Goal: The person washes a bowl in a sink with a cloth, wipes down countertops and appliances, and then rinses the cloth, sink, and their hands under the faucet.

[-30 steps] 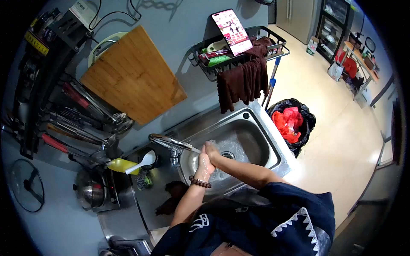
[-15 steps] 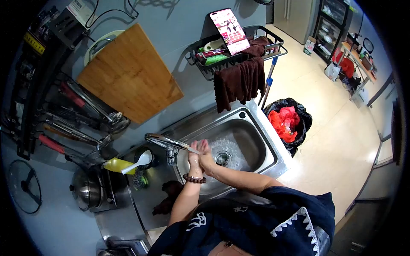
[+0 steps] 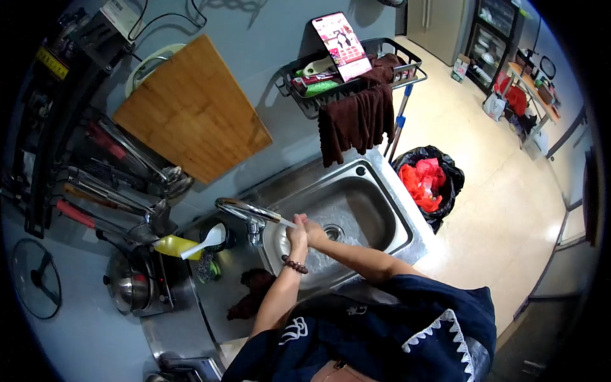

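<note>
Under the running faucet (image 3: 248, 209), over the left part of the steel sink (image 3: 402, 230), my two hands are clasped together. My left hand (image 3: 296, 238), with a dark beaded bracelet (image 3: 294, 264) at the wrist, has its fingers closed against my right hand (image 3: 314, 234). My right hand is closed round it from the right side. Water from the spout falls on both. Their fingers overlap and are partly hidden. The drain (image 3: 332, 233) lies just right of my hands. No object shows in either hand.
Left of the sink are a white spoon (image 3: 207, 242), a yellow bottle (image 3: 175, 246), a green scrubber (image 3: 207, 268) and a dark cloth (image 3: 251, 296). A phone (image 3: 342, 48) leans on the wall rack (image 3: 305, 105); a brown towel (image 3: 359, 121) hangs below. Right stands a trash bin (image 3: 450, 191).
Half a second ago my fingers were spread and pointing up under the water; now both hands are folded together. My left wrist has turned slightly and moved right.
</note>
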A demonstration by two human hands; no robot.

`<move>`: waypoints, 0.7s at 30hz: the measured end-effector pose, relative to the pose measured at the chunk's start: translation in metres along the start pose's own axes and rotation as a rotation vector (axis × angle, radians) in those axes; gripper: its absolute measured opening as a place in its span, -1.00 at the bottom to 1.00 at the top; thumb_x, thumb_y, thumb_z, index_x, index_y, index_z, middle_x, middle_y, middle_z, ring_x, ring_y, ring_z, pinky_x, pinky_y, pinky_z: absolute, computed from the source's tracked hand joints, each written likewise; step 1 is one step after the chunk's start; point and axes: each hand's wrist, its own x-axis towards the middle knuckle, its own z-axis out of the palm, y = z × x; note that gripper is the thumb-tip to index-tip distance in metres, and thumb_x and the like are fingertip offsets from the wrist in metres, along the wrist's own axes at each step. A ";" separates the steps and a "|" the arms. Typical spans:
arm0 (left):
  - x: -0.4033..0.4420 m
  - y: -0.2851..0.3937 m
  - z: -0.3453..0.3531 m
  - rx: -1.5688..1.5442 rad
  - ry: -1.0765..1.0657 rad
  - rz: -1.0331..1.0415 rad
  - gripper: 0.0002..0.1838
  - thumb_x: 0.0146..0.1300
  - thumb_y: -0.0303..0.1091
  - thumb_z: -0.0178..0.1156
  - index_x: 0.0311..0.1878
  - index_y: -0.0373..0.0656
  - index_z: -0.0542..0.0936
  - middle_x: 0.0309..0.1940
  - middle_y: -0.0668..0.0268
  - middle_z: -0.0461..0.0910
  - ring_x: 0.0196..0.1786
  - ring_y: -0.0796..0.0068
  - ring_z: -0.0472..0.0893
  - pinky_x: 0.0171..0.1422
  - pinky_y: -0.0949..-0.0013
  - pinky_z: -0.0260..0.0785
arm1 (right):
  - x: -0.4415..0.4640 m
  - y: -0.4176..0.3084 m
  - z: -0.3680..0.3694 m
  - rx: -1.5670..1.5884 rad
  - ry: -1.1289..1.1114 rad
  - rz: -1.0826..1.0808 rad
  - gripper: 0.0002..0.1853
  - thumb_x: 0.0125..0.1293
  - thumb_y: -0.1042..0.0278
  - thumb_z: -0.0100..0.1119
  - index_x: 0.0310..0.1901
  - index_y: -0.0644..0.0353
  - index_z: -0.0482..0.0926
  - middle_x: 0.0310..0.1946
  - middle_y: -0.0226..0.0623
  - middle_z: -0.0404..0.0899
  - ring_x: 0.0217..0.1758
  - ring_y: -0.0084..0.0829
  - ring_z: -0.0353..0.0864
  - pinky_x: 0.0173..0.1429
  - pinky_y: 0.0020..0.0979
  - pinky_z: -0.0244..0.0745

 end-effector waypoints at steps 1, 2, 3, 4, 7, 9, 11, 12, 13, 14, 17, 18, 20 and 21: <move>0.003 0.003 0.002 -0.053 -0.026 -0.022 -0.71 0.21 -0.19 -0.06 -0.28 -0.24 0.50 -0.40 0.28 0.51 -0.34 0.45 0.48 -0.15 0.43 0.30 | -0.006 -0.012 -0.007 0.156 0.045 0.062 -0.44 0.11 -0.18 -0.13 -0.15 0.22 0.43 -0.25 -0.12 0.51 -0.14 -0.28 0.49 -0.14 -0.31 0.37; 0.005 0.006 0.004 -0.057 -0.028 -0.015 -0.71 0.21 -0.19 -0.06 -0.28 -0.24 0.50 -0.40 0.28 0.51 -0.34 0.45 0.48 -0.15 0.43 0.30 | -0.012 -0.022 -0.012 0.311 0.087 0.124 -0.44 0.11 -0.18 -0.14 -0.17 0.21 0.44 -0.25 -0.11 0.51 -0.13 -0.25 0.48 -0.12 -0.30 0.37; 0.006 0.007 0.006 -0.102 0.005 -0.027 -0.66 0.21 -0.13 -0.06 -0.33 -0.24 0.52 -0.44 0.29 0.51 -0.39 0.47 0.48 -0.21 0.44 0.31 | -0.019 -0.029 -0.014 0.465 0.127 0.190 -0.45 0.11 -0.18 -0.15 -0.18 0.21 0.45 -0.24 -0.10 0.51 -0.12 -0.23 0.48 -0.10 -0.30 0.36; 0.005 0.007 0.007 -0.144 0.039 -0.041 -0.61 0.21 -0.08 -0.07 -0.38 -0.25 0.54 -0.49 0.31 0.52 -0.44 0.48 0.48 -0.26 0.45 0.32 | -0.023 -0.034 -0.013 0.621 0.166 0.258 -0.46 0.11 -0.18 -0.15 -0.19 0.20 0.46 -0.23 -0.09 0.51 -0.11 -0.20 0.47 -0.09 -0.30 0.36; -0.001 -0.001 0.005 0.370 -0.105 0.076 -0.70 0.19 -0.16 -0.08 -0.26 -0.21 0.46 -0.38 0.28 0.46 -0.30 0.45 0.42 -0.14 0.44 0.25 | 0.011 -0.001 0.051 0.158 0.556 0.053 -0.65 0.17 0.07 -0.16 -0.22 0.15 0.48 -0.21 -0.16 0.51 -0.08 -0.13 0.44 -0.02 -0.25 0.30; -0.005 -0.008 -0.007 0.901 -0.244 0.200 -0.74 0.17 -0.23 -0.09 -0.14 -0.17 0.39 -0.27 0.26 0.40 -0.17 0.41 0.37 -0.01 0.43 0.18 | -0.007 -0.021 0.004 0.191 0.297 0.178 -0.69 0.19 0.17 -0.16 -0.15 0.16 0.43 -0.20 -0.04 0.48 -0.09 -0.15 0.45 -0.02 -0.26 0.31; -0.006 -0.015 -0.017 1.430 -0.374 0.327 -0.70 0.15 -0.31 -0.10 -0.03 -0.12 0.32 -0.16 0.23 0.35 -0.04 0.37 0.31 0.12 0.42 0.11 | -0.004 -0.024 -0.016 0.426 0.064 0.347 -0.64 0.17 0.19 -0.14 -0.08 0.23 0.36 -0.20 0.11 0.44 -0.08 -0.06 0.44 0.01 -0.20 0.29; 0.000 -0.026 -0.023 1.434 -0.377 0.321 -0.70 0.15 -0.31 -0.10 -0.03 -0.12 0.32 -0.16 0.23 0.35 -0.04 0.37 0.31 0.12 0.42 0.11 | 0.011 -0.006 -0.007 0.229 0.049 0.213 -0.56 0.13 0.23 -0.09 0.01 0.31 0.26 -0.20 0.19 0.41 -0.07 0.03 0.41 0.01 -0.15 0.29; 0.018 -0.049 -0.029 1.570 -0.368 0.593 -0.69 0.16 -0.36 -0.13 -0.01 -0.15 0.31 -0.10 0.20 0.37 -0.02 0.32 0.35 0.10 0.36 0.16 | 0.009 -0.006 -0.003 0.230 0.047 0.216 -0.56 0.13 0.23 -0.09 0.01 0.31 0.26 -0.20 0.19 0.41 -0.07 0.03 0.41 0.01 -0.15 0.29; 0.032 -0.060 -0.032 1.630 -0.365 0.734 -0.69 0.16 -0.38 -0.15 0.00 -0.17 0.30 -0.07 0.19 0.38 -0.01 0.29 0.36 0.08 0.32 0.18 | 0.007 -0.008 0.003 0.076 0.106 0.200 -0.46 0.07 0.21 0.00 0.05 0.35 0.18 -0.15 0.18 0.38 -0.03 0.05 0.38 0.03 -0.17 0.29; 0.059 -0.066 -0.038 1.318 -0.488 0.749 -0.70 0.18 -0.39 -0.17 -0.01 -0.17 0.32 -0.05 0.16 0.39 0.01 0.27 0.37 0.06 0.30 0.21 | 0.001 -0.029 0.001 -0.110 0.175 0.162 -0.26 -0.05 0.16 0.14 0.11 0.38 0.06 -0.05 0.17 0.30 0.02 0.04 0.33 0.08 -0.19 0.26; 0.062 -0.070 -0.041 1.124 -0.544 0.666 -0.71 0.19 -0.38 -0.18 -0.02 -0.17 0.34 -0.06 0.16 0.39 0.01 0.28 0.37 0.05 0.30 0.22 | -0.006 -0.039 -0.007 -0.147 0.180 0.146 -0.19 -0.10 0.14 0.20 0.13 0.37 0.03 -0.01 0.18 0.26 0.05 0.02 0.31 0.11 -0.21 0.24; 0.055 -0.083 -0.052 0.728 -0.618 0.469 -0.72 0.21 -0.36 -0.19 -0.04 -0.15 0.37 -0.08 0.15 0.39 0.03 0.28 0.36 0.03 0.30 0.23 | -0.005 -0.035 -0.017 -0.127 0.087 0.122 -0.02 -0.22 0.10 0.30 0.17 0.34 -0.08 0.05 0.17 0.20 0.08 -0.02 0.30 0.15 -0.23 0.21; 0.050 -0.090 -0.055 0.527 -0.633 0.370 -0.73 0.22 -0.35 -0.20 -0.05 -0.15 0.38 -0.09 0.14 0.39 0.03 0.28 0.36 0.03 0.30 0.23 | 0.011 -0.026 -0.022 -0.067 -0.001 0.110 0.07 -0.29 0.07 0.34 0.20 0.32 -0.14 0.07 0.17 0.18 0.08 -0.04 0.30 0.16 -0.24 0.19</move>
